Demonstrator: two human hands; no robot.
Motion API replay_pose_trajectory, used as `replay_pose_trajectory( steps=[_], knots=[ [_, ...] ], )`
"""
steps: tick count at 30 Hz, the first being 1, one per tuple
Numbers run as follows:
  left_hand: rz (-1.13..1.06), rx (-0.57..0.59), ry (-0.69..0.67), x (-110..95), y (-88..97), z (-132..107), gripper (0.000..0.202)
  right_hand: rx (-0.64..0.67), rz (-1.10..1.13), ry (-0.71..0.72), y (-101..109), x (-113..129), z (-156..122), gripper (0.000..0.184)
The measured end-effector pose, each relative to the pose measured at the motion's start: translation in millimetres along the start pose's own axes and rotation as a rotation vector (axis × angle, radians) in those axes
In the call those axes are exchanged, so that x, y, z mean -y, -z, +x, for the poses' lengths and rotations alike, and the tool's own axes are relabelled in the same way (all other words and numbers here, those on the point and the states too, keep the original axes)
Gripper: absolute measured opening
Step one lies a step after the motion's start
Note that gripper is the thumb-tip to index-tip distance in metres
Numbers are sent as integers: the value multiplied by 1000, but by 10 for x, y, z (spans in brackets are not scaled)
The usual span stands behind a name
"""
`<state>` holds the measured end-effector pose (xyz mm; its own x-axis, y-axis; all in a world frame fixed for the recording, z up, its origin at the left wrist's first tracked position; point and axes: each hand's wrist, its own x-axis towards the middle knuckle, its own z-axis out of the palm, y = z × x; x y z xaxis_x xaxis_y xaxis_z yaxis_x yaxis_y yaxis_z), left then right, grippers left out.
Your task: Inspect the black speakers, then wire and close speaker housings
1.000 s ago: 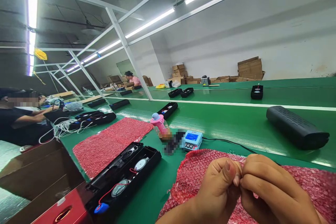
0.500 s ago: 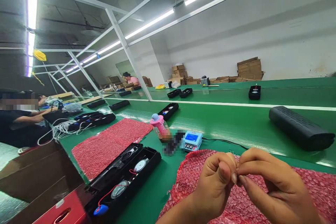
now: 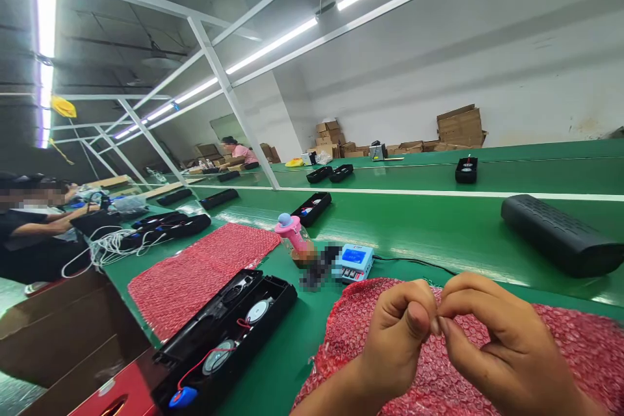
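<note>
My left hand and my right hand meet fingertip to fingertip above red bubble wrap. Both are closed in a pinch; whatever sits between the fingers is hidden or too small to name. Left of them lies an opened black speaker housing with round drivers, red wires and a blue wrapped battery. Beyond my hands stands a small light-blue meter with a lit screen and a black cable. Beside it is a clear bottle with a pink lid.
A closed black speaker rests on the green bench at right. Another red bubble wrap sheet lies at left, near white cables. More black housings sit farther back. A co-worker sits at far left.
The view has shifted slightly, so the scene sits a little farther left. My fingertips stay together, with my right fingers slightly more curled and raised.
</note>
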<state>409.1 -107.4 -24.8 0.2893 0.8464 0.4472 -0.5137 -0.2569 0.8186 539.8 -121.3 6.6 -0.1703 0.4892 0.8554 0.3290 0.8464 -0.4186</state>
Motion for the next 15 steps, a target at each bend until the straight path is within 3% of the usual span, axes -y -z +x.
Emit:
replay_pose_trajectory(
  steps=[7, 15],
  knots=[
    [-158, 13, 69, -7, -10, -9, 53, -13, 41, -19, 12, 11, 31, 17],
    [-149, 17, 62, -16, 2, -6, 53, 27, 104, -31, 31, 2, 22, 17]
  ],
)
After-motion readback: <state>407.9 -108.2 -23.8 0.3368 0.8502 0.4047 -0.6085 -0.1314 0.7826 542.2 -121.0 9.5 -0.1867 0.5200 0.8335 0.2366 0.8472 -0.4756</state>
